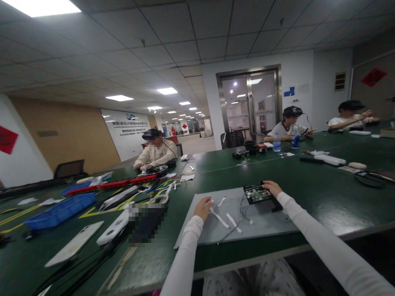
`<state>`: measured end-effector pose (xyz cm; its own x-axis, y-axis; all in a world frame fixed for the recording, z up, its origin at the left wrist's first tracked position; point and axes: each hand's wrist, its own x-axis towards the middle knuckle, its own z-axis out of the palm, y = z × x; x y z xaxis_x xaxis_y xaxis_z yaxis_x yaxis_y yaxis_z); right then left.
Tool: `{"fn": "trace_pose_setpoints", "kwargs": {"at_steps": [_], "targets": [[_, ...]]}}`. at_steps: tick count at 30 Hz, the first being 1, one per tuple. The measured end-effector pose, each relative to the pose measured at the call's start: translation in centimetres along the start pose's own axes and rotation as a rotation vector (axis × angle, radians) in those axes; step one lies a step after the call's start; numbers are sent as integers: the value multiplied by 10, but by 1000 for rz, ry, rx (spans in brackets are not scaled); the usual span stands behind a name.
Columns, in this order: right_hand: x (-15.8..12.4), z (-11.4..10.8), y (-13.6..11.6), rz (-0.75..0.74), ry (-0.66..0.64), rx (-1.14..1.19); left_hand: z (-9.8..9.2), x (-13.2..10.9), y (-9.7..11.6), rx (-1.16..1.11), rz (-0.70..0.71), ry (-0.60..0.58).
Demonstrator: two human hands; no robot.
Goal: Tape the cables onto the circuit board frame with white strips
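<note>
My right hand [272, 188] grips the upper right edge of a black frame with a green circuit board [258, 194] in it, tilted above a grey mat [265, 228]. A thin grey cable [242, 209] trails from the board's left side down across the mat. At the mat's left, my left hand [203, 208] has its fingers curled together at the upper end of a white strip [219, 218], which slants down to the right. Two more white pieces lie close by: a short strip [233, 223] and a small curled bit [221, 201].
To the left are a blue tray [61, 211], a white flat panel [75, 243], a white elongated device [114, 226] and tangled cables. Two bottles [277, 144] stand farther back near black parts [249, 150]. Several people in caps sit around the green table [212, 176].
</note>
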<state>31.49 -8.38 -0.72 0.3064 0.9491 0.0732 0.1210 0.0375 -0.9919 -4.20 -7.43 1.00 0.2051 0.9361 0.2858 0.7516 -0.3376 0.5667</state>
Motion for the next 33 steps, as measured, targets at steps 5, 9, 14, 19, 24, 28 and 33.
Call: {"fn": "trace_pose_setpoints", "kwargs": {"at_steps": [5,9,14,19,24,28,33], "targets": [[7,7,13,-9,106,-169,5,1,-1,154,57,-61],[8,21,17,-47,128,-270,6,0,-1,287,51,-110],[5,36,17,-82,135,-381,6,-5,1,381,-3,-169],[4,35,17,-155,126,-503,7,-8,4,417,-1,-200],[4,31,22,-187,116,-612,7,-9,6,459,7,-201],[2,30,24,-225,87,-684,6,-12,8,463,1,-186],[0,30,27,-270,66,-735,8,-18,11,470,13,-154]]}}
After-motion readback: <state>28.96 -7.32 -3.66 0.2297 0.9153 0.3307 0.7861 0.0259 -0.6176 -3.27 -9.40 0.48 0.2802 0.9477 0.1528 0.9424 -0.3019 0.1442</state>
